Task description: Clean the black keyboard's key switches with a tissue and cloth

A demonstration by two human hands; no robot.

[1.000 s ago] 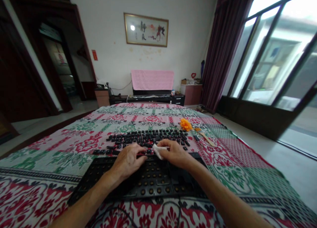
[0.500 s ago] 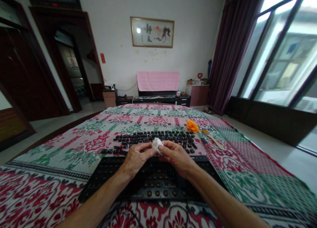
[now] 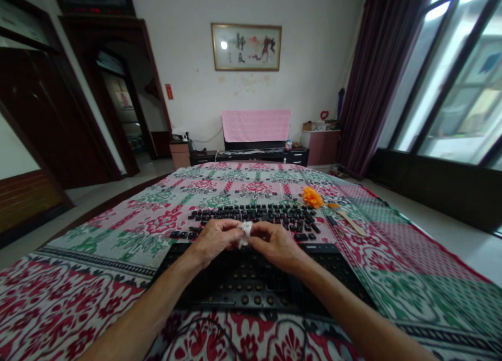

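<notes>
Both hands meet over a black keyboard base [image 3: 251, 293] with its keycaps off. A small crumpled white wipe [image 3: 246, 232] is pinched between my left hand [image 3: 217, 240] and my right hand [image 3: 276, 245]. Fingers of both hands are closed on it; whether a keycap is inside the wipe I cannot make out. Just beyond the hands, loose black keycaps [image 3: 259, 213] lie in rows on the patterned cloth. My forearms and hands cover parts of the base.
An orange flower-shaped thing [image 3: 312, 198] and a wooden-handled brush [image 3: 351, 222] lie right of the keycaps. A dark cable [image 3: 219, 327] runs on the patterned cloth [image 3: 110, 256] nearest me. Farther off stands a low cabinet [image 3: 297, 156] under a pink cloth [image 3: 256, 125].
The white wipe looks more flattened and twisted between my fingers, and my hands have turned slightly around it. The whole view has shifted a little, moving the scene rightward.
</notes>
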